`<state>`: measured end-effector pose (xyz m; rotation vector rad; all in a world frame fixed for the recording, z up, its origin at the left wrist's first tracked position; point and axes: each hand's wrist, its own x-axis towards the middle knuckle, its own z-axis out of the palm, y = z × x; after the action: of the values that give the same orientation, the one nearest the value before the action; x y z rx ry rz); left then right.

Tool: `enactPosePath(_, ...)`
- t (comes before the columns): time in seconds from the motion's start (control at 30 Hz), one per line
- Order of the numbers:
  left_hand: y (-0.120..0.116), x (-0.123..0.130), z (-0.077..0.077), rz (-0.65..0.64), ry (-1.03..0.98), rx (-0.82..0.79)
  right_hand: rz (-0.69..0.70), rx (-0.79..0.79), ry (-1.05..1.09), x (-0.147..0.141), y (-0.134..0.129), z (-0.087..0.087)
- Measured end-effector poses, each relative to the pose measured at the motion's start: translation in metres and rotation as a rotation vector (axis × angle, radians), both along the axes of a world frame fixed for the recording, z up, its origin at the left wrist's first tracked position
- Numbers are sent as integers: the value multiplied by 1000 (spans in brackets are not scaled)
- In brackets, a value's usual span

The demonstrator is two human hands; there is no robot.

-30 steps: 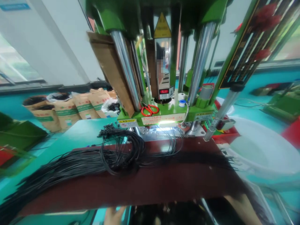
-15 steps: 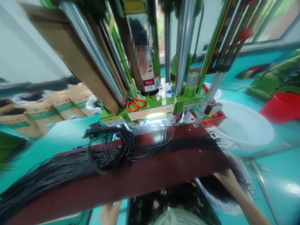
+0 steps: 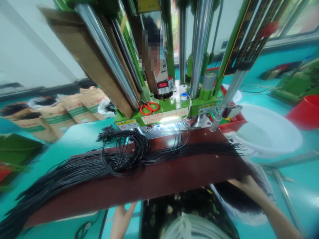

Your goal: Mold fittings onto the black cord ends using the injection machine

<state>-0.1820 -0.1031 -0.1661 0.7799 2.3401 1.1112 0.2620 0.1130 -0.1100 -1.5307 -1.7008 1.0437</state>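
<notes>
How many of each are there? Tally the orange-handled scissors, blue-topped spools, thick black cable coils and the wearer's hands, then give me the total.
Orange-handled scissors: 1
Blue-topped spool: 1
Thick black cable coil: 1
Hands: 2 (left hand, right hand)
Total: 5

Scissors (image 3: 149,108), paper sacks (image 3: 72,111), red bucket (image 3: 304,113)

The board (image 3: 174,179) looks smooth, the cables (image 3: 74,174) plastic, the columns (image 3: 200,49) polished metal
</notes>
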Motion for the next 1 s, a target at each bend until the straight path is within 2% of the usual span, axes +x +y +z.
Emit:
enactPosePath(0.07, -8, -3, 22, -85, 53, -162, 21, -7, -6, 7, 2, -2)
enactPosePath(0.13, -15, 0, 49, -189, 23, -338, 28, -12, -36, 14, 5, -6)
enactPosePath(0.2, -11, 18, 82, -423, -78, -398, 52, -26, -81, 19, 7, -10)
enactPosePath(0.3, 22, 73, 131, -912, -57, -212, 82, -21, -130, 21, 9, -11)
enactPosePath(0.33, 41, 97, 144, -1051, 44, -119, 84, -8, -137, 20, 9, -11)
enactPosePath(0.37, 63, 120, 152, -1136, 192, -25, 84, 4, -142, 20, 9, -10)
enactPosePath(0.43, 111, 163, 157, -1184, 498, 131, 78, 19, -144, 18, 8, -9)
enactPosePath(0.5, 157, 193, 150, -1179, 708, 214, 65, 24, -141, 18, 7, -8)
enactPosePath(0.57, 196, 210, 138, -1103, 819, 224, 55, 25, -140, 19, 7, -8)
enactPosePath(0.63, 223, 215, 128, -1037, 865, 175, 46, 60, -128, 23, 7, -7)
enactPosePath(0.73, 244, 213, 126, -1060, 885, 53, 11, 136, -101, 32, 7, -5)
enactPosePath(0.87, 255, 206, 132, -1236, 865, 16, 36, 80, -57, 44, 8, -5)
enactPosePath(0.93, 259, 202, 135, -1276, 768, 54, 55, 60, -13, 49, 8, -5)
enactPosePath(1.0, 263, 196, 139, -1247, 595, 94, 47, 54, 11, 53, 8, -6)
